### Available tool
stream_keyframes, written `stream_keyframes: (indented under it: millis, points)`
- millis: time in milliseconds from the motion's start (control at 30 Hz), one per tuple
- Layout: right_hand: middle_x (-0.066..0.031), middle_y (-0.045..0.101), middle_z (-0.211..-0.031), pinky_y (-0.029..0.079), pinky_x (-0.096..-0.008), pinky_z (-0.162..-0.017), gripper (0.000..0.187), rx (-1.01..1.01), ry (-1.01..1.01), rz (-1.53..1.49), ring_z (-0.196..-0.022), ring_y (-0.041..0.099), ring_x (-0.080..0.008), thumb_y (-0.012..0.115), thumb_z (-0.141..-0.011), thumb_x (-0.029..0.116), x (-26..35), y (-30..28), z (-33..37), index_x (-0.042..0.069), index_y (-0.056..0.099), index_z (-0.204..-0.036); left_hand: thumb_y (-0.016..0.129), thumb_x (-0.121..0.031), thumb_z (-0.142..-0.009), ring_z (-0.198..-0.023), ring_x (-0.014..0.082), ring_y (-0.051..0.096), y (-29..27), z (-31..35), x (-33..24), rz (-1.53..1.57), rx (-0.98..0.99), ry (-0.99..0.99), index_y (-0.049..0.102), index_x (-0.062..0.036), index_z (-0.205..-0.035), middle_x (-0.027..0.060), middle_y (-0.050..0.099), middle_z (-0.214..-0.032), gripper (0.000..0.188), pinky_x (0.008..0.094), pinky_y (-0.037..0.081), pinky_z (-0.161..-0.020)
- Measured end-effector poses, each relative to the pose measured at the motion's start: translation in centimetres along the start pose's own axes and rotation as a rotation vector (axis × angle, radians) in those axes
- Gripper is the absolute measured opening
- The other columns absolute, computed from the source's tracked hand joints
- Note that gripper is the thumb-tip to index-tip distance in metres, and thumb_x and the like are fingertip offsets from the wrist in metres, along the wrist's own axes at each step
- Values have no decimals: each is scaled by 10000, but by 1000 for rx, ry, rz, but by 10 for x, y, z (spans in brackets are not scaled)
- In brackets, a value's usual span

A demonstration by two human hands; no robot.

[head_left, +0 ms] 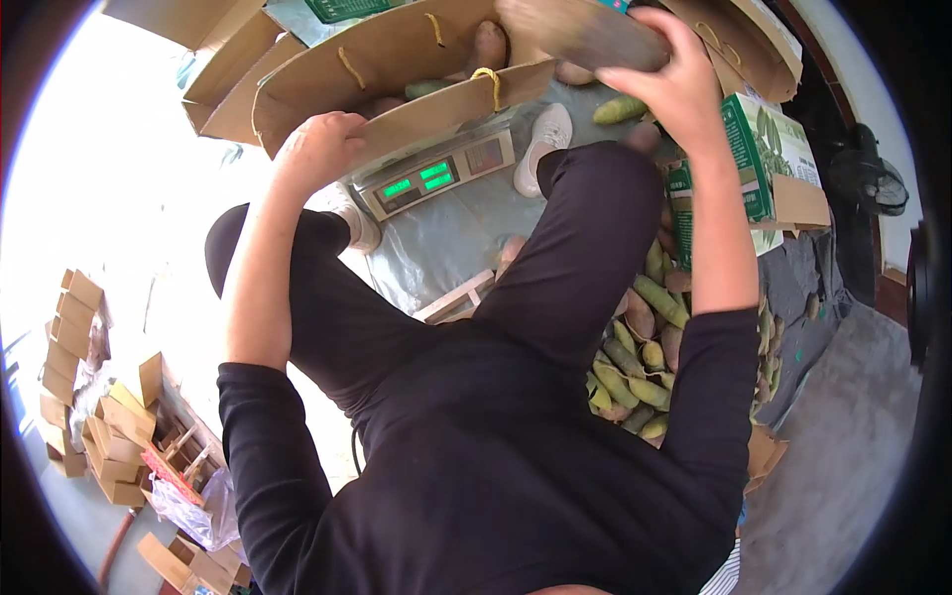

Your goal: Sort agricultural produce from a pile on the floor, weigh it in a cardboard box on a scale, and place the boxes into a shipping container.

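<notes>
My left hand (323, 147) has its fingers bent over the near-left rim of an open cardboard box (421, 121) with yellow cord loops. The box sits above a scale (484, 157) with a lit green display. Inside it lie a reddish-brown root vegetable (487, 48) and part of a green radish (426, 87); the box walls hide some of the contents. Over the box's right end, my right hand (676, 79) grips a large brownish root vegetable (600, 38), which is smeared by motion.
Several green and brownish radishes (645, 382) are heaped beside my right thigh, and one green radish (619, 110) lies beyond my knee. A green-and-white printed box (749, 159) stands at the right, near a black fan (869, 182). Cut cardboard boxes (117, 446) lie at lower left.
</notes>
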State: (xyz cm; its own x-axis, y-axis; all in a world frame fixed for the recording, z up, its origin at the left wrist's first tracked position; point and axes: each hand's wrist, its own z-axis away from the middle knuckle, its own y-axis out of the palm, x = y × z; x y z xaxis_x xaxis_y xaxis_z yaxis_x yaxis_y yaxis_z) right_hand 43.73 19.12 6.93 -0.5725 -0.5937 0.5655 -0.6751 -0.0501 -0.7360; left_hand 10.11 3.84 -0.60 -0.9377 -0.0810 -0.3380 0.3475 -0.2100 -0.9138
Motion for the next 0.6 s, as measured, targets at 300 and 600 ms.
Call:
stream_keyframes:
  millis: [300,600]
  points:
    - [-145,611,-994,486,-316,-796,416,68,75,-278,-898,604,-233,713,-698,132,7,52,-23,19,570,-1072,566,-121,-783,-949,340,574,0,-2,1,80,9,33,617,-29,-1030,176,616,-981,269,404,443,-840]
    - [-120,640,-1002,474,-335,-822,377,67,571,-143,-939,612,-234,691,-733,152,-189,26,173,22,587,-1071,540,-70,-772,-938,359,568,0,1,-6,66,57,-12,607,-9,-1021,186,610,-975,265,405,446,-818]
